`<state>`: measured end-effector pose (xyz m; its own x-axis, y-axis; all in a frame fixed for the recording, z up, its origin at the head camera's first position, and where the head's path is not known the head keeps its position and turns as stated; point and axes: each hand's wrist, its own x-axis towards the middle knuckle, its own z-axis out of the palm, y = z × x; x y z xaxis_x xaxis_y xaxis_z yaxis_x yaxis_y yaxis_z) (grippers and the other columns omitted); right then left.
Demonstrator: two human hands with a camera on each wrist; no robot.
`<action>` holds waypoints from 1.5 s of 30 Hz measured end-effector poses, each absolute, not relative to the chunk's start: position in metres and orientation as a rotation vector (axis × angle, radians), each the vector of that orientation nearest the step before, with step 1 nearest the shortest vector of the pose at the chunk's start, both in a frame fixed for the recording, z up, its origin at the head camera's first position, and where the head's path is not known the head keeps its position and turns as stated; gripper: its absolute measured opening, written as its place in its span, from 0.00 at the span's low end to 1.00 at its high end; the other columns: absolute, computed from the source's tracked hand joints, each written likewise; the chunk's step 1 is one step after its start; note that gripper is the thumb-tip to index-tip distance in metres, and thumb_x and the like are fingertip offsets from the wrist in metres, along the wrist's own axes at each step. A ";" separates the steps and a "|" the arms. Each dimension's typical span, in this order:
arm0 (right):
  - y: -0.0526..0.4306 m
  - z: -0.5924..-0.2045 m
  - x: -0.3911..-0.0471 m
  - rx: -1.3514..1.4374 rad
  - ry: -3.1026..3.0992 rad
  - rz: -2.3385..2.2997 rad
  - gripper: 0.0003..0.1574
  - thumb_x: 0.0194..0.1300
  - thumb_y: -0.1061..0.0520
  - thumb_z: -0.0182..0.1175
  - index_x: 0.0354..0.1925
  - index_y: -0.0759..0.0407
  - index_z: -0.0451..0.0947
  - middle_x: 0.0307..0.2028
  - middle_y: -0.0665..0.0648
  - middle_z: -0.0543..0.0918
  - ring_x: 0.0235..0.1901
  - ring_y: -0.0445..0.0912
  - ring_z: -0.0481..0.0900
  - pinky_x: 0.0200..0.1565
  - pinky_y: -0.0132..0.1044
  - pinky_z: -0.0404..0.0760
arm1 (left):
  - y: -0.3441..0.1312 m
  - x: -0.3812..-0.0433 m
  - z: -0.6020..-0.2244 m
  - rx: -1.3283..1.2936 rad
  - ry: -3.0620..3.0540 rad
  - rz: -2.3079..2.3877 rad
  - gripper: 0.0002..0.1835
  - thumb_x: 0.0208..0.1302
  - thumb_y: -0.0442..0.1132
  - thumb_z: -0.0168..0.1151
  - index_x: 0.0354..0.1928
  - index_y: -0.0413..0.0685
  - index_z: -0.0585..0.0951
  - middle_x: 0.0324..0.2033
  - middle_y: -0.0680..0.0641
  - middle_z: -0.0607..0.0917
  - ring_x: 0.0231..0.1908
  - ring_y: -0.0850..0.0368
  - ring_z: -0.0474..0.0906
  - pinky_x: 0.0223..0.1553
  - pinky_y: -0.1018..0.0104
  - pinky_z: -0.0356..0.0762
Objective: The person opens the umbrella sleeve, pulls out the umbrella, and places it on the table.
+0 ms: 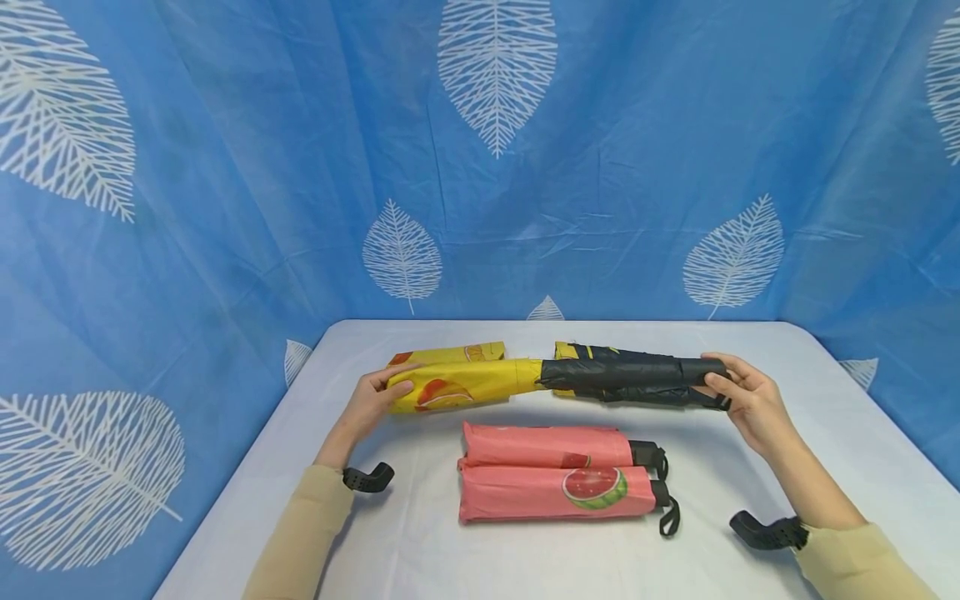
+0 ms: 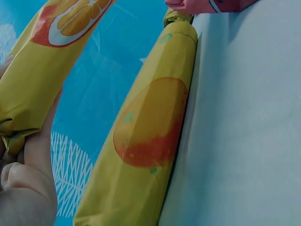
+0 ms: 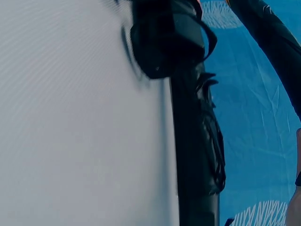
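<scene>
My left hand (image 1: pixel 375 396) grips the far left end of a yellow sleeve (image 1: pixel 465 383) printed with orange fruit. A furled black umbrella (image 1: pixel 630 372) lines up with the sleeve's right end; whether it reaches inside is unclear. At the umbrella's right end, my right hand (image 1: pixel 753 404) pinches it between thumb and fingers. Both pieces are held roughly level, above the table. Behind them lie another yellow sleeve (image 1: pixel 450 354) and a black-and-yellow umbrella (image 1: pixel 600 350), both partly covered. In the left wrist view the held sleeve (image 2: pixel 42 75) shows an orange slice.
Two pink umbrellas (image 1: pixel 547 493) with watermelon prints lie side by side nearer the front of the white table (image 1: pixel 420 550), their black handles and wrist loops to the right. A blue curtain (image 1: pixel 615 208) with white leaves hangs behind and at both sides.
</scene>
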<state>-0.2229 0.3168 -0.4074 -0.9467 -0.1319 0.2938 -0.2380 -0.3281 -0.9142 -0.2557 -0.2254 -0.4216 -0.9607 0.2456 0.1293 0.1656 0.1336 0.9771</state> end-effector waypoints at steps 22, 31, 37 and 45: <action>0.353 -0.433 -0.212 0.365 -1.869 2.459 0.22 0.68 0.72 0.48 0.50 0.52 0.80 0.43 0.48 0.83 0.39 0.43 0.84 0.19 0.23 0.64 | -0.256 -0.240 -0.445 0.282 2.366 1.922 0.23 0.65 0.42 0.61 0.59 0.38 0.76 0.56 0.44 0.77 0.41 0.58 0.74 0.37 0.72 0.73; 0.359 -0.445 -0.212 0.281 -2.008 2.341 0.21 0.68 0.69 0.52 0.48 0.47 0.80 0.38 0.47 0.85 0.32 0.39 0.84 0.12 0.40 0.42 | -0.252 -0.232 -0.440 0.300 2.493 1.774 0.21 0.65 0.38 0.61 0.58 0.34 0.76 0.35 0.49 0.78 0.33 0.59 0.66 0.30 0.63 0.64; 0.362 -0.451 -0.207 0.265 -2.126 2.257 0.21 0.68 0.67 0.53 0.49 0.44 0.79 0.38 0.43 0.85 0.31 0.39 0.83 0.12 0.43 0.45 | -0.255 -0.237 -0.452 0.260 2.559 1.693 0.22 0.64 0.42 0.62 0.58 0.40 0.77 0.41 0.44 0.78 0.37 0.54 0.67 0.31 0.66 0.64; 0.371 -0.449 -0.210 0.180 -2.563 1.744 0.19 0.66 0.55 0.60 0.55 0.48 0.75 0.41 0.30 0.77 0.25 0.29 0.71 0.16 0.34 0.63 | -0.258 -0.237 -0.458 0.267 2.603 1.647 0.24 0.62 0.45 0.64 0.58 0.42 0.77 0.58 0.40 0.75 0.62 0.42 0.63 0.60 0.47 0.62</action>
